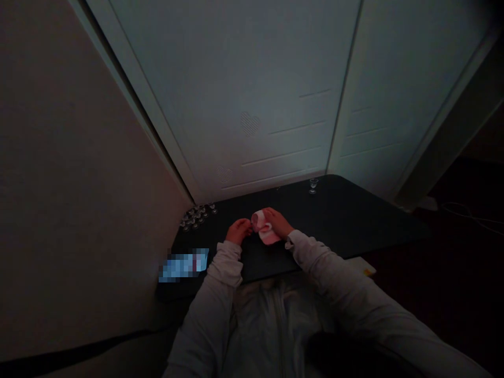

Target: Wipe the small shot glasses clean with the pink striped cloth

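Over the middle of the dark table, a pink and white cloth (270,238) is bunched, with a rounded, rolled end facing left and a loose flap hanging down. My right hand (276,221) is closed around its upper right side. Just left of the rolled end, my left hand (238,231) has its fingers pinched together near the cloth. What those fingers hold is too dark and small to make out. Whether a glass sits inside the cloth I cannot tell.
Several small stemmed glasses (195,216) cluster at the table's back left. One small stemmed glass (313,186) stands near the back right edge. A lit phone-like screen (200,260) lies front left. White panels (275,105) rise behind the black table (354,210).
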`<control>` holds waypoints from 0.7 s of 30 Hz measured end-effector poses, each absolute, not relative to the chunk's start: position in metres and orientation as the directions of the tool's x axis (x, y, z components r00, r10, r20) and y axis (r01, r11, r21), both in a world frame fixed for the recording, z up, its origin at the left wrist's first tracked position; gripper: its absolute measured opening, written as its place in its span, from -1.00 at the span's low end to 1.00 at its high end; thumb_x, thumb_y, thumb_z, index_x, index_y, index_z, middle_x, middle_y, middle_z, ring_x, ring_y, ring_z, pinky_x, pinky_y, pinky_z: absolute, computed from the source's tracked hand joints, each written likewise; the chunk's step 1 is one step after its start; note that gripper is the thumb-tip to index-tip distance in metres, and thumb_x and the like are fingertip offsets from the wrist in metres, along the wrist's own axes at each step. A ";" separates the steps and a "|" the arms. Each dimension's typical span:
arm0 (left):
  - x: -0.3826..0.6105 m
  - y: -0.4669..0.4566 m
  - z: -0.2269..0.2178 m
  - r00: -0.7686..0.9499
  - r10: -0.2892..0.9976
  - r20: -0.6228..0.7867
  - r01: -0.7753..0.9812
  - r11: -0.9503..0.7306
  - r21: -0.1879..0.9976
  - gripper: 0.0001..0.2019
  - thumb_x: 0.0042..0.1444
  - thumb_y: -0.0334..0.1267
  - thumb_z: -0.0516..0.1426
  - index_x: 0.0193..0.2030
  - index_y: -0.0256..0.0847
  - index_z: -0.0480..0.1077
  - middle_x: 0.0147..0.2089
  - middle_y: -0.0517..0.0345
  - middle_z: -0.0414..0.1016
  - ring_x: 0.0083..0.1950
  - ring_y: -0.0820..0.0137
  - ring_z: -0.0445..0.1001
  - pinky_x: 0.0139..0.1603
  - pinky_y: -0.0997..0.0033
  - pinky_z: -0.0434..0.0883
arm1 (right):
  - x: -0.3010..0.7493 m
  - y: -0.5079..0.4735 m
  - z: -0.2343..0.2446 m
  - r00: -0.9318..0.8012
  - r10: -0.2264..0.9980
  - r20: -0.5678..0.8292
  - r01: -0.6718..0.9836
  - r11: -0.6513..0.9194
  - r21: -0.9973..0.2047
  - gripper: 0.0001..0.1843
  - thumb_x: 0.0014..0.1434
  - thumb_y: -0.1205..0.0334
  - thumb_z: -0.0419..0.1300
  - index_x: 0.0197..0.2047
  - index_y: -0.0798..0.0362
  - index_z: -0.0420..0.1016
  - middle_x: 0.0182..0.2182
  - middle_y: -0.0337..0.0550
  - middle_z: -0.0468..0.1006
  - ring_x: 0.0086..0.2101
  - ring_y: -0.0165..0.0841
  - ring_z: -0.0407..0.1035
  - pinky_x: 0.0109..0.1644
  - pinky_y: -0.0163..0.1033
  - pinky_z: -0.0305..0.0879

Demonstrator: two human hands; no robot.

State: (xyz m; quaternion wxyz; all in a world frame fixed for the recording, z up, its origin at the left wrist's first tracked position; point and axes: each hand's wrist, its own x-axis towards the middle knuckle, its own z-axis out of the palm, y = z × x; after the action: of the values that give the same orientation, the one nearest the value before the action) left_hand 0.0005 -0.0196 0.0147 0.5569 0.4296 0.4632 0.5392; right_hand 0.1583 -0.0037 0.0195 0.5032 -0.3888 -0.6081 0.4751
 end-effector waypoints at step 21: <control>0.000 -0.021 0.018 0.021 0.997 -0.070 -0.247 0.073 0.966 -0.66 -0.30 -0.06 0.18 -0.50 -0.32 0.28 -0.64 0.22 0.30 -0.63 0.57 0.26 -0.60 0.54 0.17 | 0.163 -0.010 0.024 -0.284 0.931 0.230 0.086 0.264 -0.961 -0.87 -0.13 0.29 0.04 -0.42 0.11 0.29 -0.54 -0.33 0.32 -0.51 -0.52 0.18 -0.44 -0.41 0.13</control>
State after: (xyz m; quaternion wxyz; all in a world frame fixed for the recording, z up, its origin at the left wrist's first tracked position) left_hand 0.0005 -0.0210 0.0179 0.5789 0.4185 0.4485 0.5372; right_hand 0.1632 -0.0102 0.0238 0.4542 -0.3897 -0.6523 0.4651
